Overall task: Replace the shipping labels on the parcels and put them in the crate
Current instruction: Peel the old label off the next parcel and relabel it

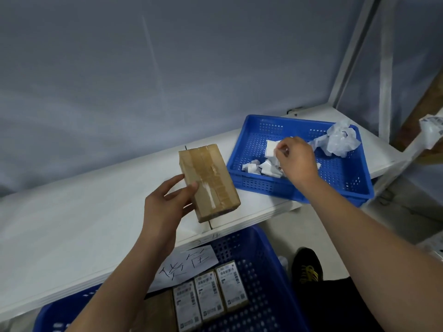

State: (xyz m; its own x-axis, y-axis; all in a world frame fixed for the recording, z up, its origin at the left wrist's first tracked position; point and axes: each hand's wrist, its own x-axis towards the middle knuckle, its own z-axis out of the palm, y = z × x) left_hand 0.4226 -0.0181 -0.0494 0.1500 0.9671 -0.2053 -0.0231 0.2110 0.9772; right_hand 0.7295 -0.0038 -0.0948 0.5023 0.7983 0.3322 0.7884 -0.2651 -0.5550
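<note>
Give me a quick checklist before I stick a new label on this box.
1. Box held steady: ok, left hand grips its side above the table.
2. Old label off the box: ok, top shows only tape and a white residue strip.
3. Scrap dropped in tray: not ok, right hand pinches a white paper over it.
4. New label in hand: not ok, none visible.
5. Room in crate: ok, labelled parcels fill only part.

Left hand (167,200) grips parcel (208,183); right hand (296,159) pinches label scrap (272,148) over tray (354,185).
</note>
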